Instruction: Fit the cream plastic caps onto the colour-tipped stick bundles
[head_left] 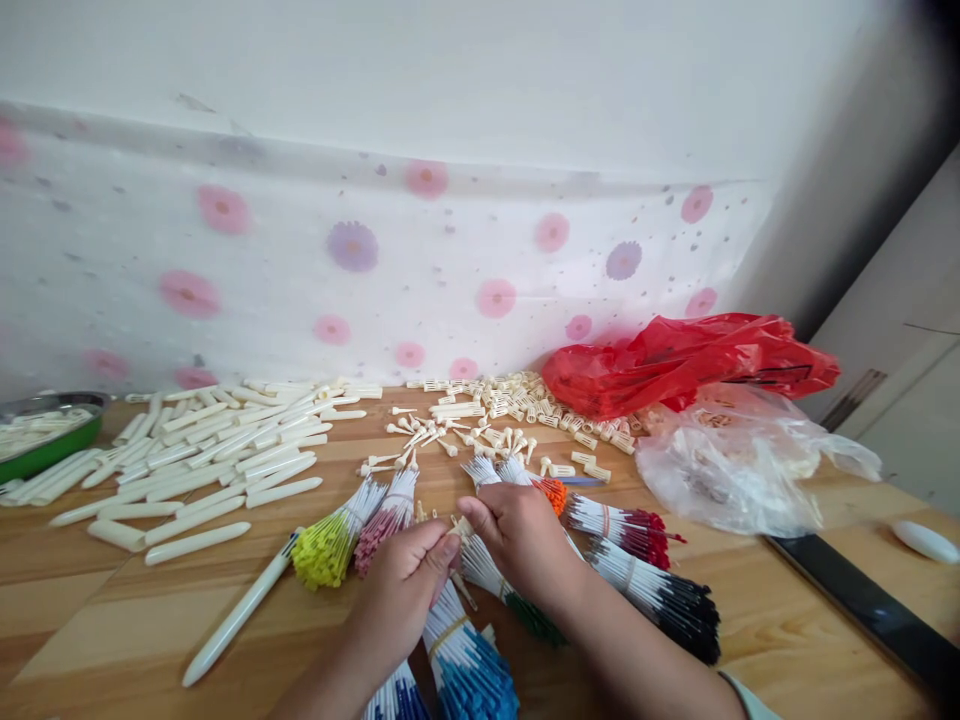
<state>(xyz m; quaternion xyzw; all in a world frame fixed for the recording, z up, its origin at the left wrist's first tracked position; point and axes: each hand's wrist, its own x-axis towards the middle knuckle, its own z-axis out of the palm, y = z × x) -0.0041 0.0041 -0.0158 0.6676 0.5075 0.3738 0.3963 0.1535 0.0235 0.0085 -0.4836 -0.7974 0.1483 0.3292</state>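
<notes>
My left hand point(405, 590) and my right hand point(517, 535) meet at the near middle of the wooden table point(112, 620), fingers pinched together on a small cream part point(459, 527) between them. They rest over bundles of thin refills with coloured tips: yellow point(326, 550), pink point(379, 530), orange point(553, 492), red point(634, 530), black point(667, 600), green point(529, 615) and blue point(469, 670). What exactly sits in each pinch is too small to name.
A pile of cream pen barrels point(202, 450) lies at left, with one long white pen point(236, 615) nearer me. Small cream clips and plugs point(487, 415) are scattered behind. A green tray point(45, 435), red bag point(682, 365), clear bag point(742, 460) and dark strip point(862, 600) surround them.
</notes>
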